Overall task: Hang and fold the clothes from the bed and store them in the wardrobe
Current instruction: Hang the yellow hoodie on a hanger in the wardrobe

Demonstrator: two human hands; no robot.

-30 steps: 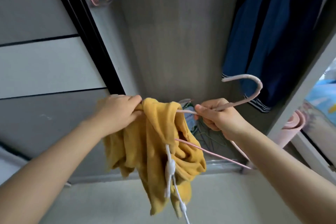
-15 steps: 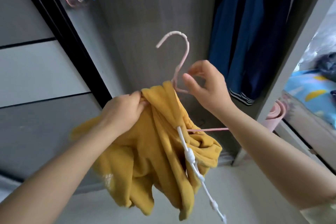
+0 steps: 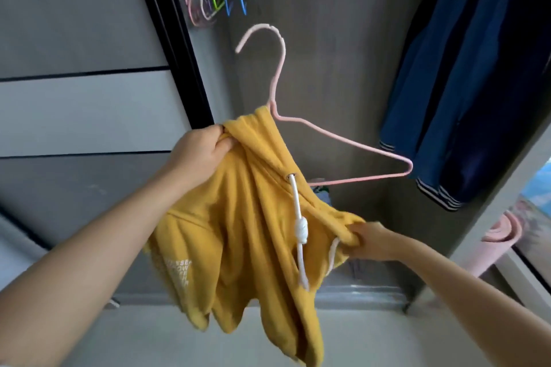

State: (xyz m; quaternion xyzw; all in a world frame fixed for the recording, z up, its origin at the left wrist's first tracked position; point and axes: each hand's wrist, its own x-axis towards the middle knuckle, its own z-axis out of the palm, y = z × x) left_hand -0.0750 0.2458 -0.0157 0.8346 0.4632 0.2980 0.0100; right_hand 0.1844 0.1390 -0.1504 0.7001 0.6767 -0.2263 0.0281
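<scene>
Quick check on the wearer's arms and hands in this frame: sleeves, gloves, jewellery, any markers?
Both forearms are bare from the frame edge to the wrist. The left hand and right hand wear no gloves, and no rings, watch, bands or markers show on the parts in view. No sleeve is clearly visible in this frame. The fingertips are partly hidden in cloth, so nails cannot be judged.

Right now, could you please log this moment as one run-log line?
step: fitting yellow hoodie onto pink hanger | left hand: grips hoodie top | right hand: grips hoodie edge | hanger's right arm: bare
</scene>
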